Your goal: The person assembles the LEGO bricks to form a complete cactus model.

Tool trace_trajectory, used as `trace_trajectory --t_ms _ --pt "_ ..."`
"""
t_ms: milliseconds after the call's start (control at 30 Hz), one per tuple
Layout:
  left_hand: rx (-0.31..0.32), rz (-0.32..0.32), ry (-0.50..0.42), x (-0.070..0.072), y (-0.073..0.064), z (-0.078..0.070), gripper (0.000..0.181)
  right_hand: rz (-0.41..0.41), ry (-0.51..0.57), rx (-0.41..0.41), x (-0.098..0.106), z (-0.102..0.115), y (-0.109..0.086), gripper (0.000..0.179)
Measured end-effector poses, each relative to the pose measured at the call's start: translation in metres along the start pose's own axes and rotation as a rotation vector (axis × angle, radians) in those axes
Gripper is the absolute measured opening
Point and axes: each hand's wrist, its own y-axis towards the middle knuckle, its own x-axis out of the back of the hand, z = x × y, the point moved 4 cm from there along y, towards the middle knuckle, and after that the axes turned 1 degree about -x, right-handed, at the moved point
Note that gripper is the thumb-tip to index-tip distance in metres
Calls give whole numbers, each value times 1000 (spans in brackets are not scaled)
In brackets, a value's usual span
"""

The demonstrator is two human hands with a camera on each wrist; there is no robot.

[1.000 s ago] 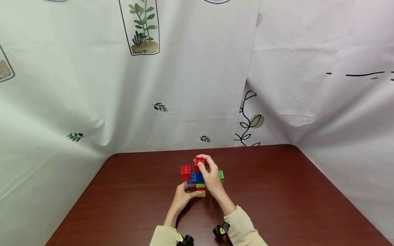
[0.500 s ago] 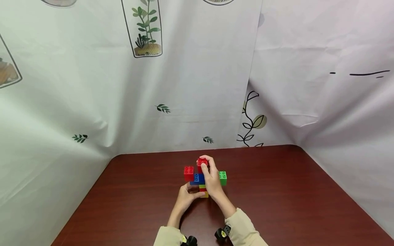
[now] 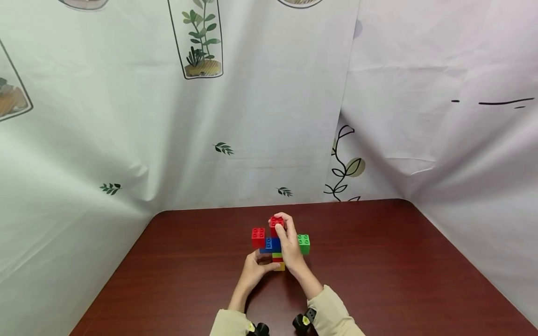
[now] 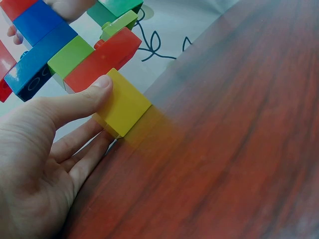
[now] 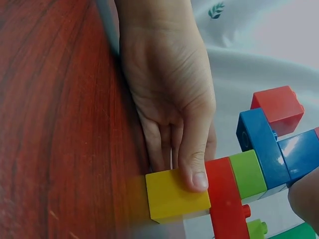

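Standing upright on the table: a block tower (image 3: 275, 245), yellow brick (image 4: 123, 103) at the base, then red, light green and a blue crossbar; carrying red blocks on top, seemingly a green one at right.

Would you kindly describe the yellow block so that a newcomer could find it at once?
On the dark wooden table stands a small tower of toy bricks between two hands. The yellow block is its lowest piece, resting on the table, pinched by the left hand. It is the only plain yellow brick, under a red one.
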Motion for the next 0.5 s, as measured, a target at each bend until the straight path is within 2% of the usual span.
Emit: trace_trajectory --t_ms 267,367,500 --pt "9 5 -15 0 0 0 47 -43 -14 -40 1 5 0 32" --pt "12 2 -20 0 1 0 47 -47 -55 -50 3 6 1 35" --pt "14 -4 -22 0 2 1 46 -14 -151 -52 6 8 5 39"
